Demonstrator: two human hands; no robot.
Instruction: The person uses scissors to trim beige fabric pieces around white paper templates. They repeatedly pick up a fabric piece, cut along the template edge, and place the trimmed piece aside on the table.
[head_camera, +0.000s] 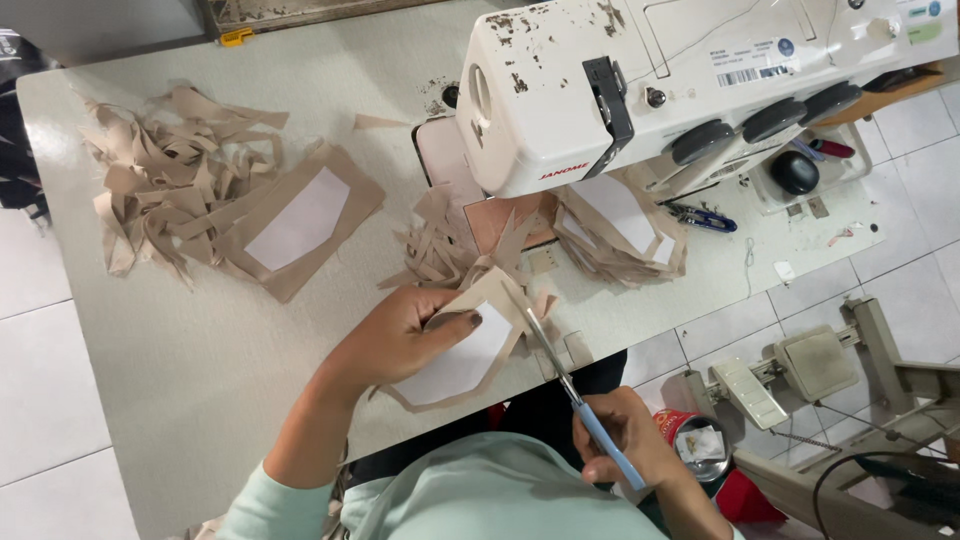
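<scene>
My left hand (405, 335) pinches a beige fabric piece (462, 362) that has a white pentagon-shaped lining in its middle, held just above the table's near edge. My right hand (625, 435) grips blue-handled scissors (560, 375); their open blades point up and to the left and meet the fabric piece's right edge. Beige offcuts (440, 250) lie just beyond my left hand.
A white sewing machine (640, 80) stands at the back right of the speckled table (200, 350). A heap of beige strips (160, 180) and another lined piece (300, 220) lie at the left. More pieces (620, 230) sit under the machine arm. Pedals (780, 375) are on the tiled floor.
</scene>
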